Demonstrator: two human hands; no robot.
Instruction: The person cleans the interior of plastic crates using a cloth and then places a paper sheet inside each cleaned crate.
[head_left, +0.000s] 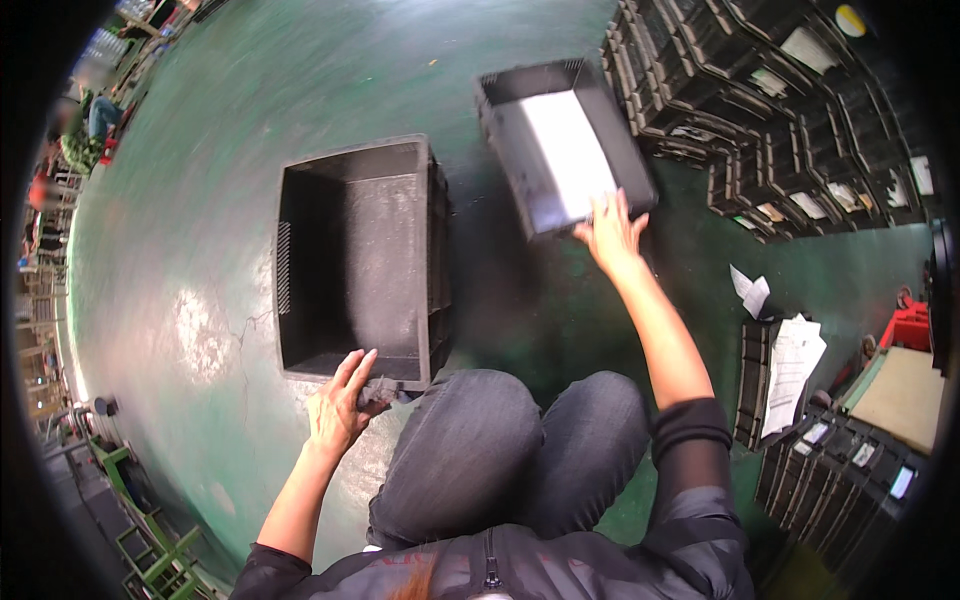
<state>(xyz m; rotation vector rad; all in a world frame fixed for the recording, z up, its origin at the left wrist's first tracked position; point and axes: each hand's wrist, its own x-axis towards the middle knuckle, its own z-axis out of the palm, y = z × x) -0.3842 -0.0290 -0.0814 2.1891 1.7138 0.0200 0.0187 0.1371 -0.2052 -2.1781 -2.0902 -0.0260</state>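
Note:
A large black plastic crate (385,255) stands on the floor in front of me, its inside bare. My left hand (338,408) is at its near rim, fingers reaching over the edge. A crumpled dark grey piece, cloth-like (377,392), is between my left thumb and fingers. Farther right, a smaller black crate (505,150) sits at a slant and looks slightly blurred. Inside it lies a bright white sheet or panel (568,150). My right hand (612,238) grips the near rim of this smaller crate, fingers over the edge and spread.
Stacks of black crates (690,90) with paper labels rise at the far right. Loose papers (795,375) lie on a crate beside my right arm, near a red cart (908,325). Green metal framing (150,540) stands at lower left; a person (90,135) is at far left.

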